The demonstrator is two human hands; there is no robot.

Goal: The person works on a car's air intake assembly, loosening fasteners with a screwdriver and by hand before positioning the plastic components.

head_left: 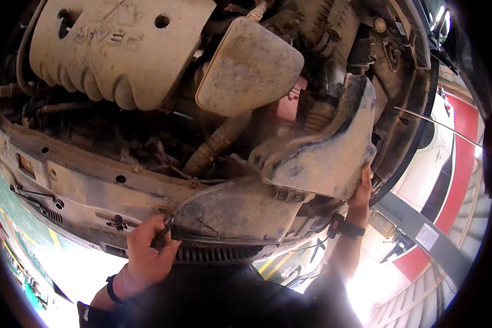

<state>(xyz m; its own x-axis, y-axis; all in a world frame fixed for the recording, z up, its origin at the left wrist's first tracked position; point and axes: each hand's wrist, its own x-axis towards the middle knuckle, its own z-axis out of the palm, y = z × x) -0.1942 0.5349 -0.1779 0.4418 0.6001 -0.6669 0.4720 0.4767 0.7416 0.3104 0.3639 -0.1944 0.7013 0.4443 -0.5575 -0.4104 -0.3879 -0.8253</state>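
A dusty plastic air duct [322,161] lies over the right front of a car's engine bay. My right hand [361,188] is closed on its right edge, thumb side up, the fingers partly hidden behind the part. At the front panel, my left hand [150,246] is closed around a small dark metal tool [165,227], whose exact kind I cannot make out. The tool's tip is at the left end of a flat dusty intake piece [229,213], which stretches along the panel beneath the duct.
A dirty engine cover [115,49] and a resonator box [251,65] fill the far side. A ribbed hose [218,142] runs down into the bay. Ratchet-like tools [41,198] rest on the front panel [87,169] at left. A grey lift arm [421,235] stands at right.
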